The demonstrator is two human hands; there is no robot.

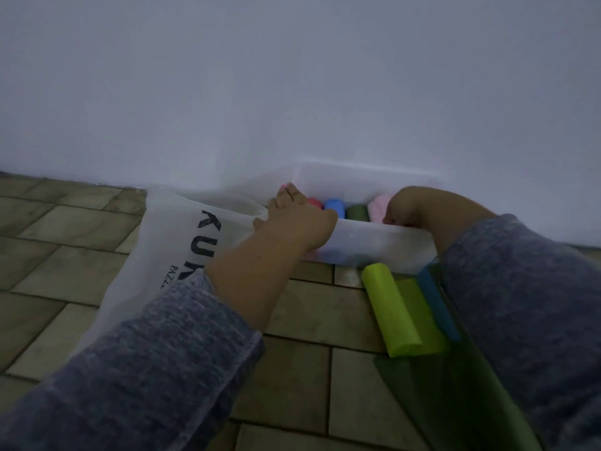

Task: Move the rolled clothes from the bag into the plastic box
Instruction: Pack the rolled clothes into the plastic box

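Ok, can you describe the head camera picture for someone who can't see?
Two hands reach into a clear plastic box by a white wall: left hand at its left end, right hand by a pink roll, with red roll, blue roll and green roll between. A white bag lies to its left, and a lime roll on the tiled floor in front.

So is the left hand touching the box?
Touching. The head view shows the left hand lying across the near rim of the box, with no gap between them.
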